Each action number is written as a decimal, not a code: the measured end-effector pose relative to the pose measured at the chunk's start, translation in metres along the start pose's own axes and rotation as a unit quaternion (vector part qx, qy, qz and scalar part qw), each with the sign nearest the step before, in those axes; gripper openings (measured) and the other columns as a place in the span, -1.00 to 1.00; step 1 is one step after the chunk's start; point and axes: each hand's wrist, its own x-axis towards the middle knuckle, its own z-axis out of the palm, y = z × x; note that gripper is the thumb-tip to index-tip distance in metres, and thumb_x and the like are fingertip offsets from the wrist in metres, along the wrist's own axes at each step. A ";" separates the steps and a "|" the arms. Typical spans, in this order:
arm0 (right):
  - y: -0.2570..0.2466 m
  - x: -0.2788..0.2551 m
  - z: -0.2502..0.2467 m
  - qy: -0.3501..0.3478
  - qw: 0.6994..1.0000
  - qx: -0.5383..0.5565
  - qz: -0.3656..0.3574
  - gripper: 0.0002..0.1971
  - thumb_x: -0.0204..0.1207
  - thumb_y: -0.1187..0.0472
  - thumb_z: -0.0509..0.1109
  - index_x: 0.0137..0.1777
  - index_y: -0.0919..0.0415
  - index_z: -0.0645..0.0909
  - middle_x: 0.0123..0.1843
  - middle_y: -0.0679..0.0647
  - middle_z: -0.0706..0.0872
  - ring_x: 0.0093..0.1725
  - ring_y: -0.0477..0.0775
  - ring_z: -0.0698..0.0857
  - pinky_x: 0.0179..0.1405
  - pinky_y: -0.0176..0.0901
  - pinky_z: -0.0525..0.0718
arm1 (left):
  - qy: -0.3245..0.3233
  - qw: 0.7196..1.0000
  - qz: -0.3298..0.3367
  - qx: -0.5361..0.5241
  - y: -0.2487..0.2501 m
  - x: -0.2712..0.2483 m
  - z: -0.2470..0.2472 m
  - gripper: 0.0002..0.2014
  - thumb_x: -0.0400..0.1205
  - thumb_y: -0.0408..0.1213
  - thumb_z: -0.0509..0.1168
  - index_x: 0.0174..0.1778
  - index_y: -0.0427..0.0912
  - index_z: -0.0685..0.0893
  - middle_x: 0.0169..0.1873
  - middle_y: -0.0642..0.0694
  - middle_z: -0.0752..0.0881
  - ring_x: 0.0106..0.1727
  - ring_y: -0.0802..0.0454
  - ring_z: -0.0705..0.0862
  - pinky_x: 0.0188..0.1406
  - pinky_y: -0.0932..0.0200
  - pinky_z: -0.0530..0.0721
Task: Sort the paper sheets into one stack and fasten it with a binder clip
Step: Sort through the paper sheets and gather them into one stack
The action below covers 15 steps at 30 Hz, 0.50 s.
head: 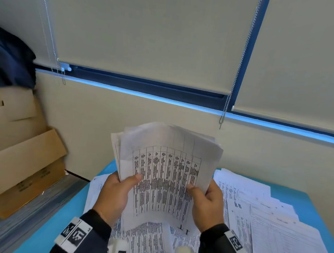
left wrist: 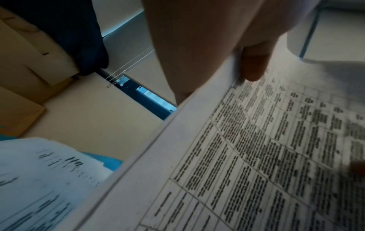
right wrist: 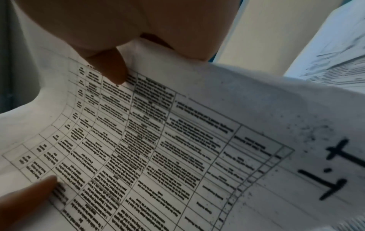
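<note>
Step in hand, by my reading: gathering and squaring the sheets. A bundle of white printed paper sheets with dense black tables (head: 164, 177) is held upright above the bright blue tabletop (head: 42, 234), bowed towards the camera, its top edges ragged and uneven. The left hand (head: 115, 196) grips the bundle's left edge, thumb curled over the front page, remaining fingers behind; the right hand (head: 206, 206) grips the right edge in the same way, thumb pressed on the printed face. Wrist views confirm a thumb (right wrist: 112, 71) lying on the table print. Next move probably calls for tapping the lower edge on the table to align the pages, then collecting the rest. Many loose white printed sheets (head: 265, 212) lie spread across the table under and to the right of the hands, so sorting looks far from done. No binder clip is visible in any view. Brown cardboard boxes (head: 19, 155) stand at left beside the table, dark blue fabric (head: 9, 58) above them; roller blinds (head: 149, 30) behind.
</note>
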 end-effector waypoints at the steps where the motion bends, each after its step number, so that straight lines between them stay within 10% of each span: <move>1: 0.003 -0.003 -0.003 -0.001 1.000 -0.002 0.012 -0.81 0.44 0.38 0.38 -0.04 0.12 0.72 -0.12 -0.03 0.84 -0.13 -0.05 0.79 -0.23 -0.28 0.75 | -0.012 1.000 -0.005 -0.001 -0.006 0.000 -0.003 -0.83 0.60 -0.34 0.42 0.09 -0.10 0.76 -0.04 0.00 0.86 0.07 0.03 0.79 0.13 0.07 0.65; 7: 0.029 -0.023 -0.009 -0.029 0.995 -0.054 0.083 -0.76 0.57 0.45 0.32 -0.04 0.08 0.68 -0.12 0.00 0.79 -0.05 0.03 0.74 -0.28 -0.39 0.70 | -0.062 0.993 -0.065 0.077 -0.047 0.004 -0.006 -0.81 0.59 -0.38 0.44 0.05 -0.02 0.77 -0.01 -0.02 0.86 0.15 -0.08 0.77 0.37 -0.19 0.60; 15: 0.008 -0.001 -0.050 -0.046 0.996 -0.077 0.024 -0.63 0.43 -0.10 0.34 -0.27 0.25 0.56 -0.37 0.00 0.62 -0.32 -0.09 0.57 -0.28 -0.38 0.52 | 0.001 0.998 -0.067 -0.008 -0.063 0.027 -0.004 -0.75 0.65 -0.49 0.31 0.04 -0.03 0.74 -0.09 0.06 0.86 0.07 -0.04 0.76 0.18 0.02 0.63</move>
